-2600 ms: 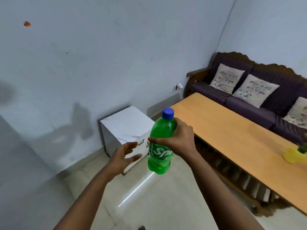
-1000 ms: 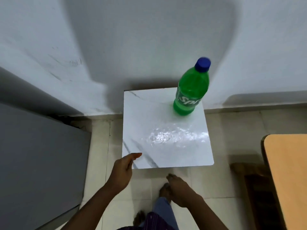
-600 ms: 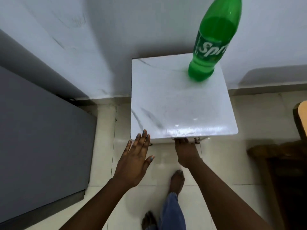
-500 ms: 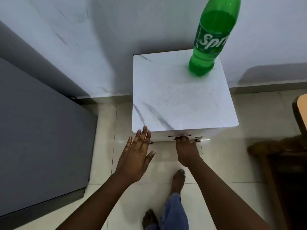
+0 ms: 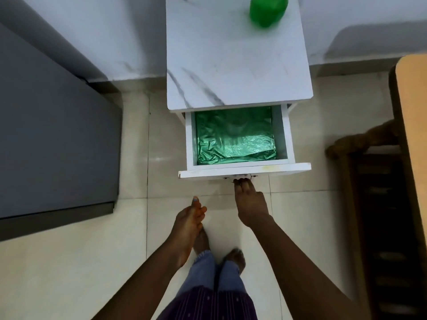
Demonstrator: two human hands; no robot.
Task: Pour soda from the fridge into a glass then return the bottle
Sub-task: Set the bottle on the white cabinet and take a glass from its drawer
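Only the lower part of the green soda bottle (image 5: 265,12) shows, standing at the far right of the white marble-patterned cabinet top (image 5: 231,65). The cabinet's drawer (image 5: 245,168) is pulled out and lined with crinkled green plastic (image 5: 234,137). My right hand (image 5: 248,202) is curled on the handle at the drawer's front edge. My left hand (image 5: 190,221) hangs below and left of the drawer, fingers loosely together, holding nothing. No glass is in view.
A dark grey appliance (image 5: 53,139) fills the left side. A wooden table edge (image 5: 413,135) and a dark wooden frame (image 5: 374,204) run down the right. My bare feet (image 5: 219,250) stand on the pale tiled floor (image 5: 69,262).
My right hand has pulled the drawer out from shut to wide open. My left hand drew back and closed its fingers loosely. The view tilted down, cutting off the bottle's top.
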